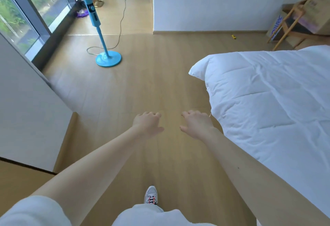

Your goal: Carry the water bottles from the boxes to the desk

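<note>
The left hand [148,123] and right hand [195,124] reach out over the floor [142,82], fingers loosely curled, holding nothing. The boxes [316,9] sit well ahead, right of the right hand, past the bed [267,100].

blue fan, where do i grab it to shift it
On the blue fan, wrap fingers round the slim pole below the control box, coming from the open floor on its near side: it stands upright, with window and cord behind it.

Fan [94,16] head past top edge, boxes [316,9] (upper right) blurred and cropped, yellow speck [233,36] too small to name.
</note>
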Demonstrator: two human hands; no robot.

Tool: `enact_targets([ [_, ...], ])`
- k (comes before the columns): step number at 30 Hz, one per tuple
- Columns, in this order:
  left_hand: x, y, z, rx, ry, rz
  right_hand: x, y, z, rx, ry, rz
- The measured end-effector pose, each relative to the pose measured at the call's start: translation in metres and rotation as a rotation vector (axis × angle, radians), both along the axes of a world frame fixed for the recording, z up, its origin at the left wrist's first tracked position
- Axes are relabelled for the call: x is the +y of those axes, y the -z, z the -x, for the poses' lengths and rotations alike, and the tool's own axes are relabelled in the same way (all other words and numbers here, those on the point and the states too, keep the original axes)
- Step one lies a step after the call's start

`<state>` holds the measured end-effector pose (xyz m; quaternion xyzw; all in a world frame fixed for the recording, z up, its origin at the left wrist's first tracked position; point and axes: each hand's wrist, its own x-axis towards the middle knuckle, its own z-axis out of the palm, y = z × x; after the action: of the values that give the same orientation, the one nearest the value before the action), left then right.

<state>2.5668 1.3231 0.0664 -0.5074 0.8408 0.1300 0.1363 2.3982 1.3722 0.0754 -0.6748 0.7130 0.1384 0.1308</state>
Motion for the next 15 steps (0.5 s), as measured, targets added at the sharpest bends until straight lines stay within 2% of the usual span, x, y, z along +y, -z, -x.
enact_targets([
  [15,-0.182,0.015,-0.023,0.007,-0.021,-0.055,-0.179,0.006,-0.018,0.008,-0.005,-0.078],
])
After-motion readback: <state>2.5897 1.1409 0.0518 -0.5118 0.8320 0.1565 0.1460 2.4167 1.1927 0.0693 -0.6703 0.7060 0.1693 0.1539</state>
